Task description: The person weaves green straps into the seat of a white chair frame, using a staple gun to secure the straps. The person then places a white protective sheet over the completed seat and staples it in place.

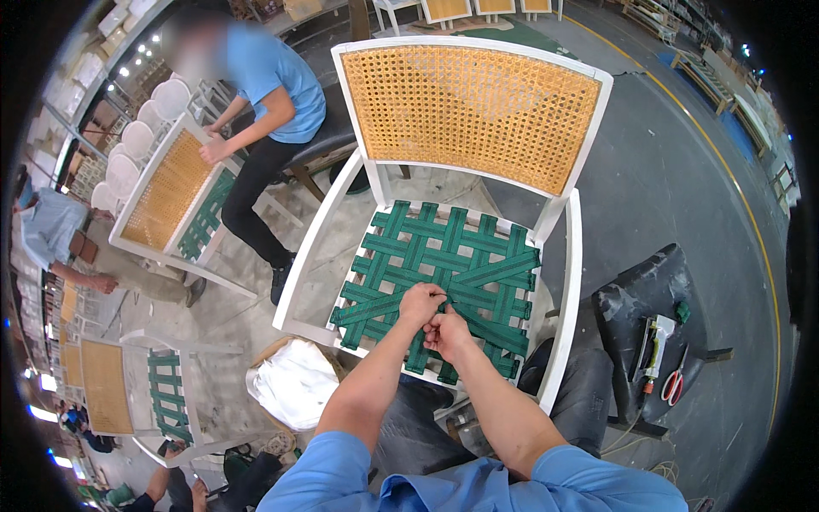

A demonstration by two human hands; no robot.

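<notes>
Several chairs of one pattern stand about this workshop floor. Far left, a half-built chair frame (162, 384) with a cane panel and a few green straps lies tipped on the concrete, likely waiting its turn. Above it, a co-worker in a blue shirt (269, 77) steadies a second cane-backed chair (171, 192) laid on its side, one hand on its rim, probably so the seat faces them. Lower down, a basket with a white plastic sack (294, 384) sits near the wearer's knee, within easy reach. Centre: the white chair (465, 222) stands upright facing the wearer, cane back away, so its seat of woven green webbing (444, 277) lies open from above. Left hand (421, 305) is clenched on a strap at the seat's front middle; right hand (445, 331) touches it just beside, fingers pinched on the same strap, seemingly pulling it taut across the weave. Right: a black padded stool (657, 316) serves as a side table, holding a staple gun (655, 346), red-handled scissors (676, 380) and a small green roll (683, 311). No readable packages or signs; a yellow floor line (734, 183) curves past.
</notes>
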